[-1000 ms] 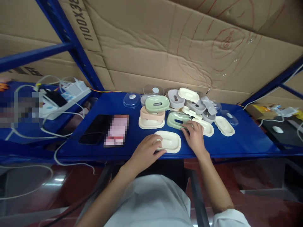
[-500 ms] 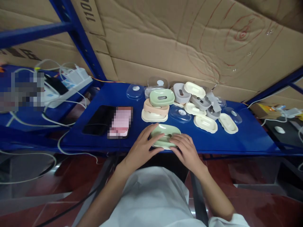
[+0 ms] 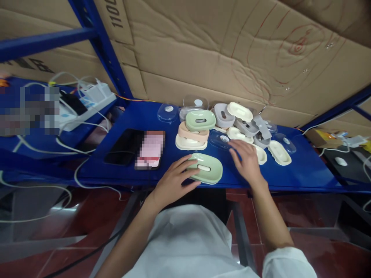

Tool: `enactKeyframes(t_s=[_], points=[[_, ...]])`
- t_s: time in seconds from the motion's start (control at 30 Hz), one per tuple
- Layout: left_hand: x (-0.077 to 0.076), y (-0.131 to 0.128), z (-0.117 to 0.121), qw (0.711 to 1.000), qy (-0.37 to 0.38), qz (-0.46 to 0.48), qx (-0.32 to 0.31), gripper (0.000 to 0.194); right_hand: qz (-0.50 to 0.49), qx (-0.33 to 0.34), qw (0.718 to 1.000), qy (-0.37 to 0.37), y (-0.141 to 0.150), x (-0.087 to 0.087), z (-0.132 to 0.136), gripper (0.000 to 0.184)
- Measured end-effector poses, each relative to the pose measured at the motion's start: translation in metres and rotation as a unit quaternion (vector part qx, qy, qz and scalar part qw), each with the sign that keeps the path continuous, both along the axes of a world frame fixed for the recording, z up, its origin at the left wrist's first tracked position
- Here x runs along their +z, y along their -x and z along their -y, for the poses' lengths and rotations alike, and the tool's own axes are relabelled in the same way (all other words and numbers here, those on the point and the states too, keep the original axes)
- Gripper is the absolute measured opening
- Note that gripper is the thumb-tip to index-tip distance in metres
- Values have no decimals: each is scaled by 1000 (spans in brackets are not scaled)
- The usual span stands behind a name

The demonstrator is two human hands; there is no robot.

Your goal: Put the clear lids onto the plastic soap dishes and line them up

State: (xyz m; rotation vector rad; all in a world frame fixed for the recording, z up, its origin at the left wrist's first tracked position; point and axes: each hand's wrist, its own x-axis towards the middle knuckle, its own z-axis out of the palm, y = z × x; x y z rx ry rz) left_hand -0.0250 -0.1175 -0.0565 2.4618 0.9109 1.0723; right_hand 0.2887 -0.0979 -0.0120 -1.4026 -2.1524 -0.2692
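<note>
A pale green oval soap dish (image 3: 213, 170) with a slot in its floor lies near the table's front edge. A pale rim shows beneath it, and a light piece shows through the slot. My left hand (image 3: 176, 177) holds the dish's left end, its thumb at the near side and fingers over the rim. To the right, my right hand (image 3: 246, 156) is open and holds nothing. Its fingertips are beside a clear lid (image 3: 218, 139) with a round white sticker; whether they touch it I cannot tell. Behind my right hand is a cream tray (image 3: 262, 155), partly covered.
Another green dish (image 3: 200, 120) sits on a peach one (image 3: 193, 133) and a cream tray (image 3: 191, 144). Grey dishes (image 3: 223, 114), cream pieces and clear lids crowd the back right. Left are a phone (image 3: 150, 148) and a dark flat device (image 3: 123, 148). Cables run past a power strip (image 3: 101, 98).
My right hand has left the green dish and moved right and away from me, near the clear lid. My left hand has stayed at the dish, whose slot now shows.
</note>
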Motion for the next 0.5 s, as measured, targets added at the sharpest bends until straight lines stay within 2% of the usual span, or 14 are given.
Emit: enactKeyframes(t_s=[0.1,0.23,0.37,0.5], points=[[0,2,1,1000,9,23,-1,23,41,-95,995,-3,-29,-5,-32,41],[-1,1,1,999,12,34,4,23,45,-144,988,17,-58,-24,-43,45],[-2,-2,1,1000,0,7,17,23,12,-133,991,26,-70,-29,-40,39],[0,-6,1,1000,6,9,20,31,-45,-63,997,-17,-53,-17,-30,33]])
